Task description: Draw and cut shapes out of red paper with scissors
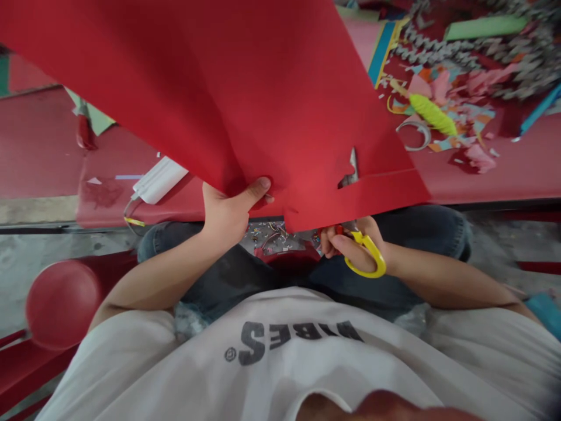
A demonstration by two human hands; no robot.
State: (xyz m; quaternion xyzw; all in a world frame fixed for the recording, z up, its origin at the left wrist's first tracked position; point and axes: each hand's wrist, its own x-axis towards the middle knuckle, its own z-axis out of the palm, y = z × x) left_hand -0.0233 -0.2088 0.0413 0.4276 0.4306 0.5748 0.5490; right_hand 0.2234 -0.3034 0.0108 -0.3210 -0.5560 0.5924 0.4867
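A large sheet of red paper (280, 117) spans the upper middle of the view, its near edge hanging over my lap. My left hand (230, 213) is closed on that edge, thumb on top and the other fingers mostly hidden underneath. In my right hand (350, 240) are scissors (368, 257) with yellow handles, the fingers through the loops. Their blades run beneath the sheet, and a tip shows above it through a cut in the paper. Near this cut, a crease crosses the right corner of the sheet.
Left of the sheet lies a white power bank-like box (160, 180) with a cable. Paper scraps (477, 88), a yellow-green yarn bundle (433, 114) and a tape roll (414, 135) lie on the red table (495, 181) at right. A red stool (63, 304) stands at lower left.
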